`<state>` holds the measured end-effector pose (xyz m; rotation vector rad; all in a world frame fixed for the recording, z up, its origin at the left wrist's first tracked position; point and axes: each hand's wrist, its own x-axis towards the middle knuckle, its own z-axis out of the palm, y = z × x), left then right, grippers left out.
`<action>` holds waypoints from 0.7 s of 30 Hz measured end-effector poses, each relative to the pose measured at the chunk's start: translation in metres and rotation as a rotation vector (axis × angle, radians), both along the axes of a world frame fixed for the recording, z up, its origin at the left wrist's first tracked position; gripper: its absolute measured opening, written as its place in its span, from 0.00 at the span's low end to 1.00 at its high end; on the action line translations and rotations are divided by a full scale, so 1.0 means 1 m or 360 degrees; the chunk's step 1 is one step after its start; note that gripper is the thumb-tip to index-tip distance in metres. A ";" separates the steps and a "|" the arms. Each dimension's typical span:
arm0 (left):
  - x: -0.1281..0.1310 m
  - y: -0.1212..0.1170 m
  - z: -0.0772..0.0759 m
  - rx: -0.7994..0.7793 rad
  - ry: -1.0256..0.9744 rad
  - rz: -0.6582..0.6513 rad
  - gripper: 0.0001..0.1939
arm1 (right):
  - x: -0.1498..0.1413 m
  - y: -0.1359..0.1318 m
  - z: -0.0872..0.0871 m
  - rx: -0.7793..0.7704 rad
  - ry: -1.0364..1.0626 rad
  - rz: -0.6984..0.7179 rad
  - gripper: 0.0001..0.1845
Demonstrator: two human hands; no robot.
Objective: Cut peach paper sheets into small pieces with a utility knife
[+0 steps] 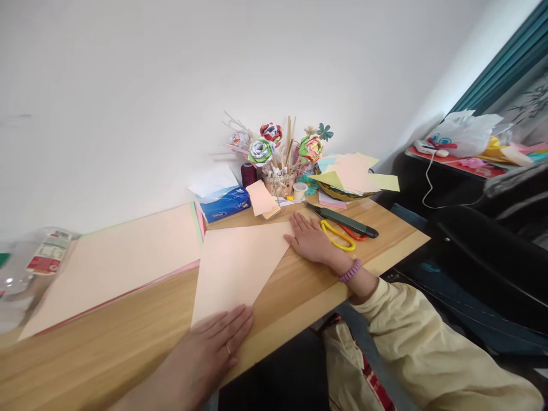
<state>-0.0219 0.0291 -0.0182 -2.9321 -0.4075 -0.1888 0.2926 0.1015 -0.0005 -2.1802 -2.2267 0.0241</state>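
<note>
The left hand lies flat, fingers extended and grasping nothing, on the near end of the pale peach paper on the wooden table. The right hand, likewise open, presses its far corner, beside yellow-handled scissors. Beyond stands a holder of, seemingly, paper flowers.
</note>
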 end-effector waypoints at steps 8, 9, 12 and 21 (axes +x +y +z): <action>-0.010 -0.010 -0.021 0.0088 -0.0082 0.0067 0.37 | -0.086 -0.081 0.012 0.0136 0.0119 0.0712 0.31; -0.011 -0.009 -0.024 0.0085 -0.0100 0.0059 0.38 | -0.096 -0.093 0.010 0.0113 0.0235 0.0976 0.32; -0.012 -0.009 -0.025 0.0096 -0.0134 0.0063 0.38 | -0.095 -0.106 0.005 0.0042 0.0322 0.1007 0.35; -0.010 -0.011 -0.001 0.0087 -0.0172 0.0015 0.37 | 0.033 -0.034 0.001 0.0111 -0.0091 0.0351 0.29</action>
